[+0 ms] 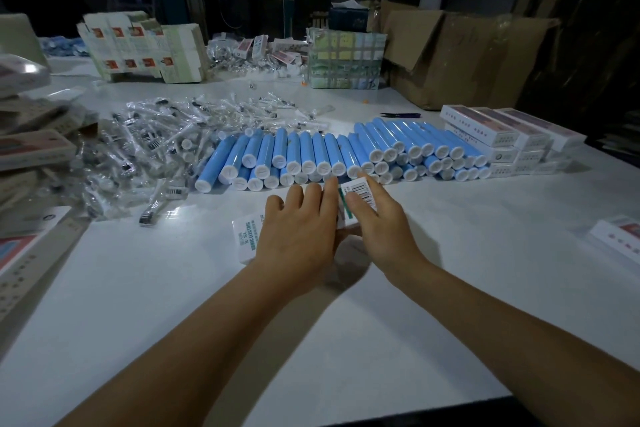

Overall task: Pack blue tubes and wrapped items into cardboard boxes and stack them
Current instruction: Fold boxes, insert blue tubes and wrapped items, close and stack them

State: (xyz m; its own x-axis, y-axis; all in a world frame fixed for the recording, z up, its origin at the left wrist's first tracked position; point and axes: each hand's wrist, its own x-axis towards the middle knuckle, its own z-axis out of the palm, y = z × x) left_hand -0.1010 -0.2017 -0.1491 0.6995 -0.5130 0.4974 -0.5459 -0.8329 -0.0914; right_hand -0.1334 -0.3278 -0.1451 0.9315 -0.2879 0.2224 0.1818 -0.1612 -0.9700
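Observation:
A small white carton (247, 237) with green print and a barcode lies on the white table (173, 305), just in front of the blue tubes. My left hand (299, 230) lies flat over its middle. My right hand (379, 218) grips its far end by the barcode flap. A long row of blue tubes (332, 156) with white caps lies stacked behind the carton. To their left sprawls a pile of clear-wrapped items (149, 152).
Finished white boxes (502, 142) are stacked at the right of the tubes. Flat unfolded cartons (138, 45) stand at the back left, and more lie at the left edge (31, 149). A big brown shipping box (460, 55) stands at back right. Another white box (620, 239) sits at far right.

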